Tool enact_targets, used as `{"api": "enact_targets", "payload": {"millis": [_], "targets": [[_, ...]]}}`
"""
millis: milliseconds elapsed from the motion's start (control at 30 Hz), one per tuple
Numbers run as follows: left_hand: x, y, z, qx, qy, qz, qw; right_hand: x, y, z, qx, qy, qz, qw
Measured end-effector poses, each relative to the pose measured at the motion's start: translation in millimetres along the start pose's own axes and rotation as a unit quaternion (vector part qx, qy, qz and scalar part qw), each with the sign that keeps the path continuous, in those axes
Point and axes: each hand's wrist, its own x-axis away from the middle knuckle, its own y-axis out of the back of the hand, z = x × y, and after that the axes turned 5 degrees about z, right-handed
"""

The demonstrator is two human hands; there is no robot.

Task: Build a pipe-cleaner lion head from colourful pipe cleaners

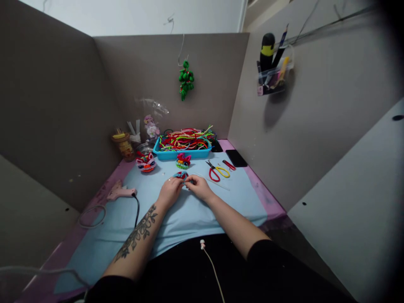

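Note:
My left hand (172, 188) and my right hand (198, 186) meet over the blue cloth, fingertips close together. Between them is a small red and light-blue fuzzy craft piece (181, 174), partly covered by my fingers. The left fingers are closed around its near side. My right thumb and fingers pinch at its right edge; what exactly they grip is too small to make out. Just beyond sits a pink, red and green lion-head figure (183, 161). A red and white lion-head figure (146, 163) stands farther left.
Behind is a blue tray (184, 155) heaped with coloured pipe cleaners (186, 139). Scissors (217, 172), a red cutter (229, 165) and a black phone (236, 158) lie right. A pink glue gun (120, 191) with its cord lies left. Partition walls (170, 84) enclose the table.

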Motion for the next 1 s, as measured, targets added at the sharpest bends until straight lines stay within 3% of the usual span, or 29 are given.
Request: {"api": "enact_targets", "payload": {"millis": [433, 1000], "targets": [[-1.9, 1.6, -3.2, -0.017, 0.002, 0.011, 1.0, 1.4, -0.2, -6.0, 0.143, 0.105, -0.037, 0.983], [1.7, -4.0, -2.5, 0.038, 0.037, 0.004, 0.999, 2.9, 1.5, -6.9, 0.151, 0.124, -0.014, 0.981]]}}
